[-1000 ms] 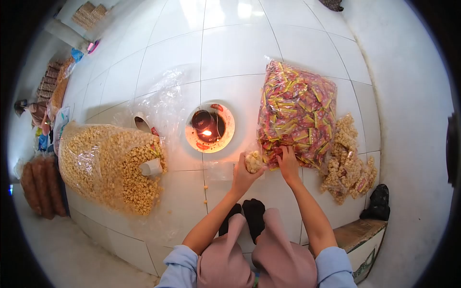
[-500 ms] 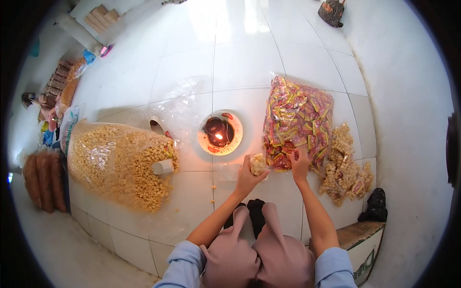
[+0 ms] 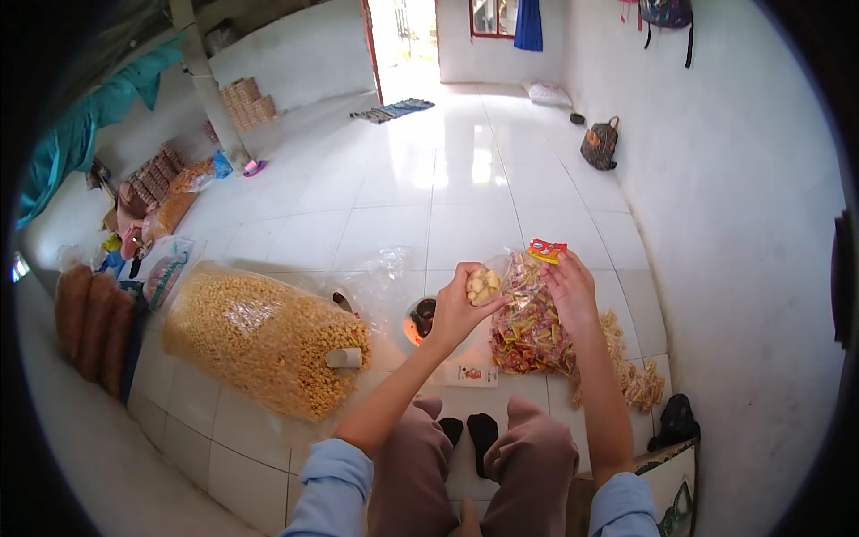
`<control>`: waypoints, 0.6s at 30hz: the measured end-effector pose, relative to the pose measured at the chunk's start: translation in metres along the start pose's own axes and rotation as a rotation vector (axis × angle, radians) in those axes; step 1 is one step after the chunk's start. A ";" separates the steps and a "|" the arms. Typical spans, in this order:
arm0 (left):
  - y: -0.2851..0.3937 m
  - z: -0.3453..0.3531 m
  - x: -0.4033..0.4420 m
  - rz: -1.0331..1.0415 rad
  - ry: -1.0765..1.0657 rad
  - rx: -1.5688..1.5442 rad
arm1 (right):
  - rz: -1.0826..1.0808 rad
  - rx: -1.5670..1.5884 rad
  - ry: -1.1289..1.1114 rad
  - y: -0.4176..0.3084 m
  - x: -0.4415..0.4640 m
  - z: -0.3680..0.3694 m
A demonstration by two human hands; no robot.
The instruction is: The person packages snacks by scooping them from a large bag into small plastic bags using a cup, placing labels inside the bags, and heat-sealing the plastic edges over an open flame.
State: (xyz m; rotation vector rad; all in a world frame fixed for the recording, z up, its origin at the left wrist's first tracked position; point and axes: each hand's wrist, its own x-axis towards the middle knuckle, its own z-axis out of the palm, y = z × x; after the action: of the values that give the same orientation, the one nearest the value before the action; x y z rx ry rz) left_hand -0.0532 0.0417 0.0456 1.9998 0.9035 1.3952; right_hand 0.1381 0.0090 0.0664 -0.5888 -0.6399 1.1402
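Red sachet pinched by right hand, axis crosswise | snack bag, just left, gripped by curled left hand

Head camera: we look forward and down from the head.
Left hand, right hand: near us, around mid-frame.
Knees: close below us, at the bottom.
Doorway: far ahead of us, at the top edge.

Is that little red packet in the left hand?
No, the right hand holds the red packet; the left hand holds a snack bag.
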 end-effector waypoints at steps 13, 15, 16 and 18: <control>0.009 -0.011 -0.047 -0.150 0.102 0.129 | -0.343 -1.137 -0.297 -0.028 -0.044 0.089; 0.005 -0.012 -0.046 -0.144 0.088 0.144 | -0.453 -1.231 -0.343 -0.025 -0.042 0.094; 0.004 -0.013 -0.045 -0.147 0.094 0.141 | -0.498 -1.269 -0.363 -0.024 -0.039 0.097; 0.003 -0.012 -0.045 -0.126 0.092 0.164 | -0.539 -1.309 -0.389 -0.021 -0.038 0.102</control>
State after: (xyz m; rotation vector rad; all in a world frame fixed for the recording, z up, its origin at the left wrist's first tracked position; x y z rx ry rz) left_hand -0.0744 0.0053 0.0256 1.9706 1.1987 1.3906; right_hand 0.0667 -0.0228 0.1454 -1.1878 -1.7846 0.1838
